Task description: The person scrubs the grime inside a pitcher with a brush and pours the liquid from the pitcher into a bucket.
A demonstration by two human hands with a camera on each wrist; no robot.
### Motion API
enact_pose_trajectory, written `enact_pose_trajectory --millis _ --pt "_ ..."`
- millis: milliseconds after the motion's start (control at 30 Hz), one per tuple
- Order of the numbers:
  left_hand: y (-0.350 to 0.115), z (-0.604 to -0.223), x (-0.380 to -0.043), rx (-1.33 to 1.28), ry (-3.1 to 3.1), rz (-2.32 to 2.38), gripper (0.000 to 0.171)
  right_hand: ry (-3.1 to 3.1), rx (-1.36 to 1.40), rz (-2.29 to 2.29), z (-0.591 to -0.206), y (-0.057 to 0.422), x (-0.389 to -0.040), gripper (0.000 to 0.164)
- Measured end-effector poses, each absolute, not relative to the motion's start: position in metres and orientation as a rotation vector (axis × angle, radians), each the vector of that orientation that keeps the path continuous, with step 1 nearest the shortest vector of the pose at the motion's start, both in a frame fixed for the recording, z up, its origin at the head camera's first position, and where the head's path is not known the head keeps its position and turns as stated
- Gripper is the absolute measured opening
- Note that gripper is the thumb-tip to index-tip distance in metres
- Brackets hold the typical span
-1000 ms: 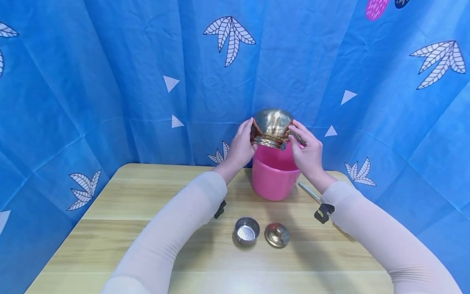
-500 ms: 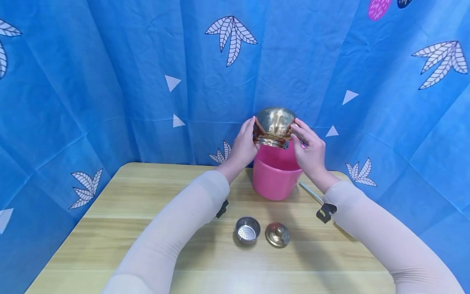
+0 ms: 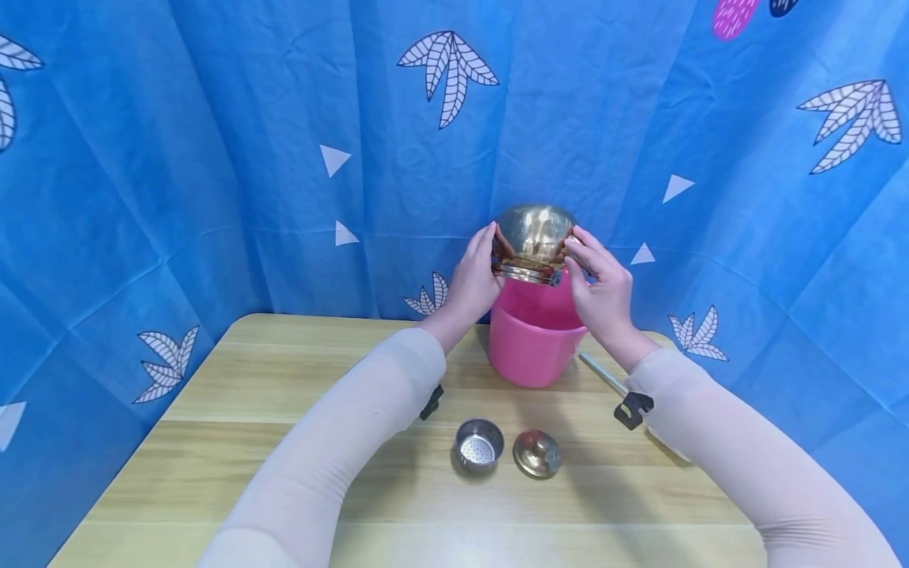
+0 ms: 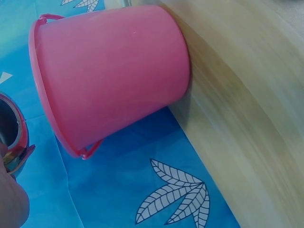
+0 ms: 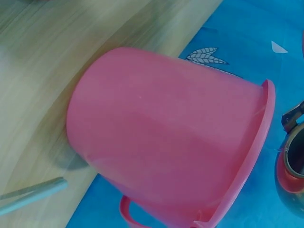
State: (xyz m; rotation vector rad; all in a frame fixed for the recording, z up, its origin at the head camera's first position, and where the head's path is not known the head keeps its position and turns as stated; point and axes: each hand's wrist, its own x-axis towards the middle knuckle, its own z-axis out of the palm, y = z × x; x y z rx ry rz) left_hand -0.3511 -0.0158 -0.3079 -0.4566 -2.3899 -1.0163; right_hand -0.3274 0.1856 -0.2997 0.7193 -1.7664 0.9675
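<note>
A shiny gold-coloured metal teapot (image 3: 537, 237) is held tipped over, mouth downward, above a pink bucket (image 3: 536, 355). My left hand (image 3: 474, 276) grips the pot's left side. On the other side my right hand (image 3: 600, 288) grips it at the handle, which the fingers mostly cover. The dark open mouth of the teapot (image 4: 10, 126) shows at the edge of the left wrist view, near part of my left hand (image 4: 13, 202). In the right wrist view the teapot (image 5: 289, 190) appears beside the bucket's rim (image 5: 266, 128). Whether anything is pouring out cannot be seen.
On the wooden table (image 3: 284, 394) stand a perforated metal strainer cup (image 3: 478, 447) and, right of it, a round knobbed lid (image 3: 536, 454). A pale rod (image 3: 600, 371) lies behind my right forearm, partly hidden. A blue patterned curtain (image 3: 284, 158) hangs behind the table.
The teapot and both hands have risen slightly and shifted a little to the right. Both hands keep their hold, and the strainer cup and lid stay put.
</note>
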Motion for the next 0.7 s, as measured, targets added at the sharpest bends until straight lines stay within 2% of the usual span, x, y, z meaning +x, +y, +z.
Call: enact_pose_trajectory --millis 700 --pt "-0.0148 -0.2977 -0.3453 -0.449 -2.4 -1.064 0.094 -1.738 0.732 0.916 -0.2896 0.1834 -0.3221 0.028"
